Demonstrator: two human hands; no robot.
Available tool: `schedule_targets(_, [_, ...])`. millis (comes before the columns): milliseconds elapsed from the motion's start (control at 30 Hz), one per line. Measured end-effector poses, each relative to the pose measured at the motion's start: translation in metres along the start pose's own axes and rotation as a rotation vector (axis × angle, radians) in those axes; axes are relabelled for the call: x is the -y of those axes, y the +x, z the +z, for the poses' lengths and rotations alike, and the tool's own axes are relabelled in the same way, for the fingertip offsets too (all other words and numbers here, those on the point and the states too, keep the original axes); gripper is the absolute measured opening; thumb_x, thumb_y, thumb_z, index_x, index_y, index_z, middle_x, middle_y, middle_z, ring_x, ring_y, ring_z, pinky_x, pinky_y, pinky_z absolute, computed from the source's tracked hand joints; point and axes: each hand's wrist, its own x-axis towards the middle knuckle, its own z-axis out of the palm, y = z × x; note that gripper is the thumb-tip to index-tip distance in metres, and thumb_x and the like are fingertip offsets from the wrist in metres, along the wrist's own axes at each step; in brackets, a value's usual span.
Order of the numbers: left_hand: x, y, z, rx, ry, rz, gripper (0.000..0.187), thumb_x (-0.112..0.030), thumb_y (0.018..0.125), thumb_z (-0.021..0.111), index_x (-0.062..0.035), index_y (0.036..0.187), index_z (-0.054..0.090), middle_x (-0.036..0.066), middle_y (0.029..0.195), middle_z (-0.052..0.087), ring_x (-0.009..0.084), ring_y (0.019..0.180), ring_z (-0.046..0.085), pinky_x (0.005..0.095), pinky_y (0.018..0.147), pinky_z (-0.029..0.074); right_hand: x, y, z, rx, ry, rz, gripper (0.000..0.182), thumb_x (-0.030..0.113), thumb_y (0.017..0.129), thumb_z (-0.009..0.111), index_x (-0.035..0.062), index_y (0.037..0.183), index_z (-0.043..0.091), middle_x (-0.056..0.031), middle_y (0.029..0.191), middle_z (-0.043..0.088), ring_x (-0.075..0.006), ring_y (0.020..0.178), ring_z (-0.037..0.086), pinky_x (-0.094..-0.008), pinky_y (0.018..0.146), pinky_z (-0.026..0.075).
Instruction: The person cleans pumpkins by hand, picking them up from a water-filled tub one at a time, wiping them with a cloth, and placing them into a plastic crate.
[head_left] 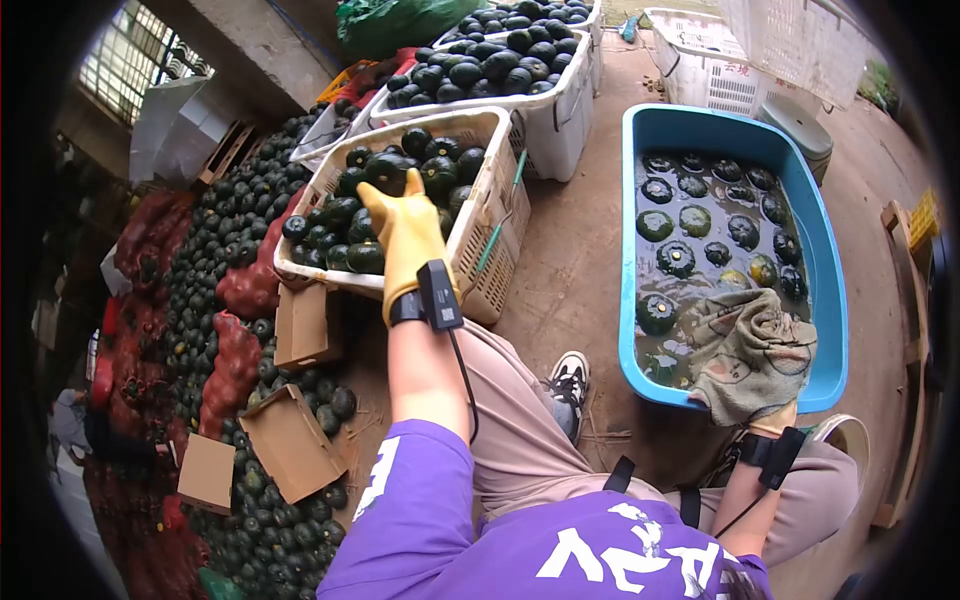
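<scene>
My left hand, in a yellow rubber glove, reaches over a white plastic crate of dark green squashes. Its thumb and a finger are spread, with a squash just beyond them; I see nothing held. My right hand, gloved too, is at the near right edge of a blue tub. A grey-green patterned towel covers most of this hand, which grips it, and the fingers are hidden. Several squashes float in the tub's murky water.
More crates heaped with squashes stand behind the first one. On the left lie a large pile of squashes, red mesh sacks and cardboard boxes. White crates and a grey stool stand beyond the tub.
</scene>
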Motion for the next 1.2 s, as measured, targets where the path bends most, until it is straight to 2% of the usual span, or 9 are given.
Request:
schedule_targets(100, [0.031, -0.019, -0.007, 0.284, 0.660, 0.592, 0.077, -0.052, 0.097, 0.061, 0.0022, 0.147, 0.040, 0.013, 0.113, 0.065, 0.0291, 0.108, 0.063, 0.0378, 0.090, 0.056, 0.014, 0.008, -0.002, 0.022, 0.105, -0.075, 0.038, 0.029, 0.101, 0.052, 0.0070, 0.131, 0.058, -0.0142, 0.120, 0.065, -0.0261, 0.106, 0.066, -0.0378, 0.092, 0.055])
schedule_targets(433, [0.310, -0.122, -0.128, 2.075, 2.759, 0.168, 0.061, -0.038, 0.082, 0.072, -0.0096, 0.135, 0.062, 0.019, 0.120, 0.069, 0.0356, 0.114, 0.065, 0.0432, 0.099, 0.051, 0.047, 0.067, -0.032, 0.583, 0.646, -0.192, 0.042, 0.019, 0.099, 0.054, 0.0038, 0.138, 0.054, -0.0187, 0.130, 0.063, -0.0292, 0.115, 0.065, -0.0387, 0.097, 0.055])
schedule_targets(567, [0.326, -0.056, -0.210, 2.104, 2.849, -0.198, 0.070, -0.036, 0.071, 0.086, -0.0096, 0.132, 0.064, 0.019, 0.120, 0.070, 0.0332, 0.110, 0.068, 0.0416, 0.092, 0.054, -0.010, 0.047, -0.065, -0.075, -0.478, -0.125, 0.055, 0.031, 0.093, 0.056, 0.0037, 0.140, 0.053, -0.0128, 0.127, 0.066, -0.0316, 0.102, 0.069, -0.0478, 0.090, 0.057])
schedule_targets(633, [0.340, -0.041, -0.219, 1.900, 2.933, -0.339, 0.068, -0.035, 0.073, 0.085, -0.0064, 0.131, 0.064, 0.018, 0.115, 0.071, 0.0312, 0.104, 0.070, 0.0400, 0.088, 0.056, 0.011, -0.003, -0.032, -0.003, -1.633, -0.823, 0.057, 0.020, 0.084, 0.071, 0.0045, 0.137, 0.054, -0.0103, 0.124, 0.068, -0.0310, 0.100, 0.070, -0.0414, 0.089, 0.057])
schedule_targets(800, [0.369, -0.050, -0.208, 1.225, 2.315, -0.907, 0.061, -0.030, 0.081, 0.082, 0.0023, 0.129, 0.062, 0.015, 0.101, 0.074, 0.0217, 0.084, 0.073, 0.0307, 0.071, 0.060, -0.017, 0.000, -0.008, 0.069, -0.320, -0.111, 0.048, 0.032, 0.090, 0.064, 0.0062, 0.130, 0.058, -0.0107, 0.113, 0.069, -0.0283, 0.098, 0.070, -0.0398, 0.087, 0.058])
schedule_targets(900, [0.354, -0.184, -0.154, 1.236, 2.438, -0.556, 0.086, -0.033, 0.076, 0.078, -0.0132, 0.152, 0.043, 0.018, 0.153, 0.045, 0.0316, 0.140, 0.045, 0.0341, 0.113, 0.037, -0.012, 0.015, 0.007, 0.116, -0.037, -0.037, 0.045, 0.040, 0.094, 0.060, 0.0072, 0.126, 0.061, -0.0109, 0.107, 0.070, -0.0267, 0.096, 0.070, -0.0388, 0.085, 0.059])
schedule_targets(1067, [0.349, -0.213, -0.145, 1.354, 2.029, -0.398, 0.104, -0.026, 0.068, 0.075, -0.0130, 0.159, 0.028, 0.021, 0.143, 0.054, 0.0307, 0.125, 0.058, 0.0326, 0.103, 0.046, 0.002, 0.035, 0.046, -0.021, -0.126, -0.352, 0.044, 0.043, 0.107, 0.040, 0.0078, 0.122, 0.063, -0.0099, 0.101, 0.071, -0.0227, 0.087, 0.071, -0.0377, 0.076, 0.060])
schedule_targets(1133, [0.352, -0.200, -0.160, 1.480, 2.074, -0.170, 0.106, -0.026, 0.067, 0.076, -0.0065, 0.159, 0.026, 0.029, 0.137, 0.057, 0.0348, 0.124, 0.059, 0.0365, 0.101, 0.048, -0.007, 0.043, 0.031, 0.134, 0.524, 0.160, 0.045, 0.046, 0.106, 0.042, 0.0099, 0.124, 0.063, -0.0096, 0.106, 0.071, -0.0230, 0.092, 0.070, -0.0381, 0.081, 0.060])
schedule_targets(1200, [0.356, -0.205, -0.159, 1.823, 2.451, 0.070, 0.110, -0.022, 0.065, 0.079, -0.0003, 0.158, 0.024, 0.030, 0.128, 0.061, 0.0405, 0.122, 0.058, 0.0399, 0.102, 0.048, 0.012, 0.011, 0.049, 0.163, 0.384, 0.143, 0.057, 0.018, 0.081, 0.079, 0.0066, 0.131, 0.055, -0.0094, 0.122, 0.065, -0.0194, 0.111, 0.063, -0.0355, 0.098, 0.052])
